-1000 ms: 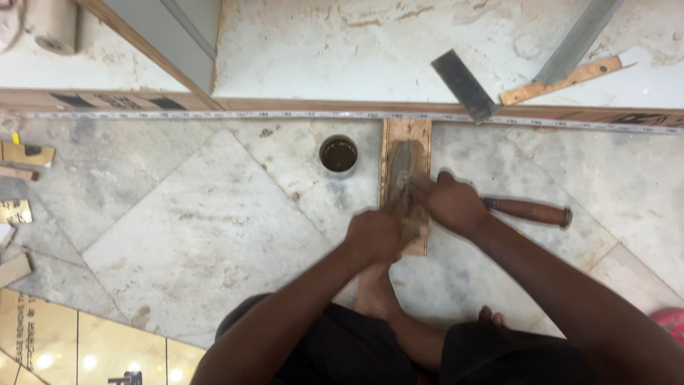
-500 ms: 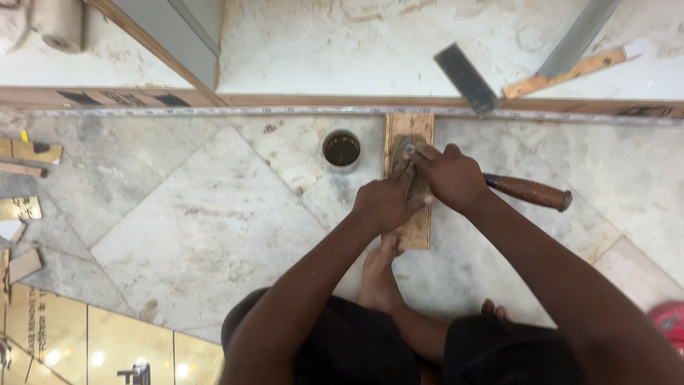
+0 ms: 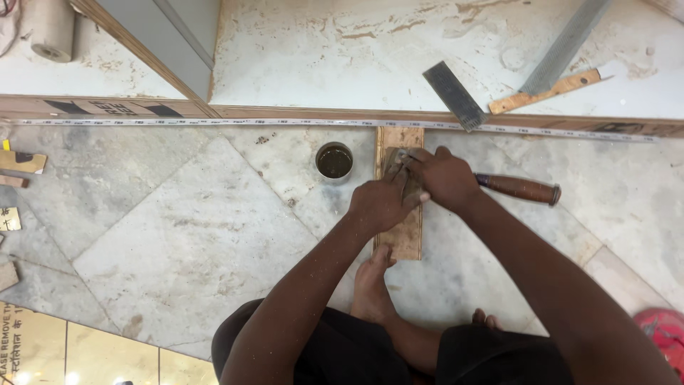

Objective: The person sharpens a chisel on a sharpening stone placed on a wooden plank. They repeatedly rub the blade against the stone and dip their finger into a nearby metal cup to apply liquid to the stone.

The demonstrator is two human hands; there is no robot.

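Marble floor, person seated, both hands on a chisel over a wooden block.

Right of the small tin, the left hand and right hand clamp the chisel flat on the wooden block; its handle trails rightward.

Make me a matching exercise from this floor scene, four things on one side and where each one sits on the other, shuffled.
Things
1. Chisel
2. Cup
3. Board
4. Roll

Places
A. Top left corner
B. Under both hands, its near end by a foot
C. Left of the board, on the marble
D. In the right hand, handle pointing right

Pairs: 1-D, 2-C, 3-B, 4-A
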